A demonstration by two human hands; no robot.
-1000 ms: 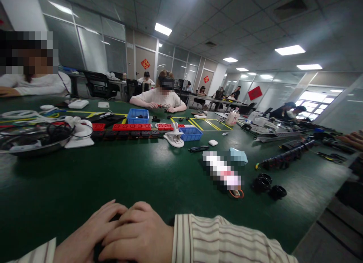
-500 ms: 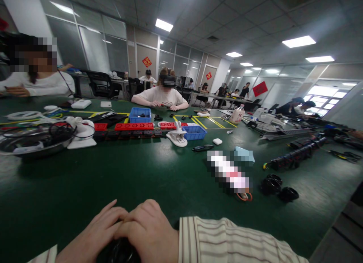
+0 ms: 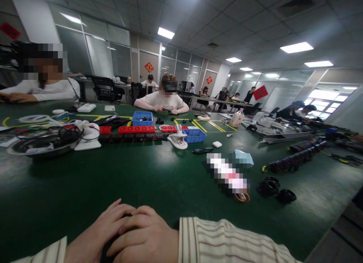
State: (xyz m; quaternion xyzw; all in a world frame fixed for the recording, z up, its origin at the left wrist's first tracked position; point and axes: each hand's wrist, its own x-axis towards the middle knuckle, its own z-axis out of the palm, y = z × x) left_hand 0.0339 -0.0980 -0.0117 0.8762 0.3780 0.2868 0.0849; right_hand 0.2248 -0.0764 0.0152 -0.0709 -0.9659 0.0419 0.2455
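Note:
My left hand [image 3: 98, 229] and my right hand [image 3: 147, 234] are together at the bottom edge of the head view, close over the green table. Their fingers are curled and meet at the tips, with the right fingers lying across the left ones. A black thing [image 3: 109, 246] shows only as a dark sliver between the palms, and most of it is hidden, so I cannot make out its kind. Several black ring-shaped rolls [image 3: 269, 186] lie on the table to the right of my hands.
Blue bins [image 3: 194, 135], red and black socket strips [image 3: 136, 129], a white clip-like stand [image 3: 177, 138] and a metal bowl of cables [image 3: 42, 149] stand farther back. A blurred-out pouch [image 3: 227, 172] and a light-blue packet [image 3: 243, 158] lie nearer. A co-worker [image 3: 161, 98] sits opposite.
My right fingers have come down over the black thing, which shows less than before. The hands are now closer round it. The view has tilted up slightly.

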